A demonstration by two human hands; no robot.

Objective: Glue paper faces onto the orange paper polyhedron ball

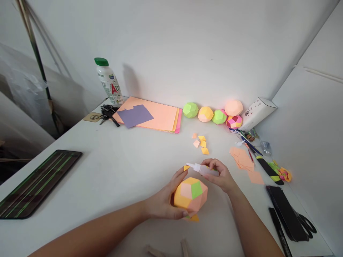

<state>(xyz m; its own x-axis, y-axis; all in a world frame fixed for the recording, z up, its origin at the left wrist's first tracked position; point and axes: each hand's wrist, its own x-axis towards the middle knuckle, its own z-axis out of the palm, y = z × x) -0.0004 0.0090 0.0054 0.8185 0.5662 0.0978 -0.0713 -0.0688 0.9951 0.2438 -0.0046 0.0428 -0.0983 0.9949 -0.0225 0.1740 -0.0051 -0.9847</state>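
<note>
My left hand (166, 201) is wrapped round a faceted paper ball (197, 203) in orange, peach and green. A small yellow-orange paper piece (186, 167) sits at the tip of its index finger. In my right hand (219, 174) is a white glue bottle (205, 170), tilted so that its nozzle points left at that paper piece. Whether the nozzle touches the paper I cannot tell. Below the ball, partly hidden by it, an orange paper scrap (195, 218) shows. Several small cut paper diamonds (203, 144) lie on the table beyond my hands.
Against the wall are several finished paper balls (190, 110), stacked coloured sheets (158, 112) and a white bottle (109, 82) with a green cap. Peach paper cut-outs (242, 158), a cutter knife (268, 169), a black case (286, 214) and scissors (307, 223) lie right. A dark striped tray (37, 182) lies left.
</note>
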